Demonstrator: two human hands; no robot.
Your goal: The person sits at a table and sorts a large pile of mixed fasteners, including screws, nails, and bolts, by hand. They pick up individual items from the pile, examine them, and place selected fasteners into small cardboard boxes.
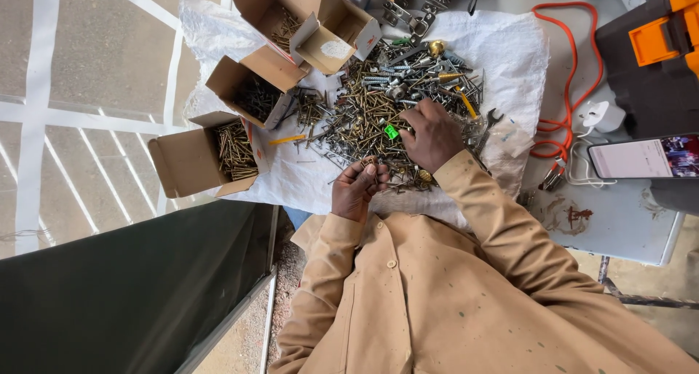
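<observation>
1. Head view: the right hand [431, 135] lay palm-down on the screw pile [378, 105], fingers spread and bent into it; whether it pinched one, I could not tell. The left hand [357, 188] was cupped at the pile's near edge, fingers curled round a few screws.
2. Best done, I judged, by raking one kind loose with the fingertips and passing small batches across.
3. The pile sat on a white sack [510, 54], under and just ahead of both hands; three open boxes [191, 159] of sorted screws stood to the left.
</observation>
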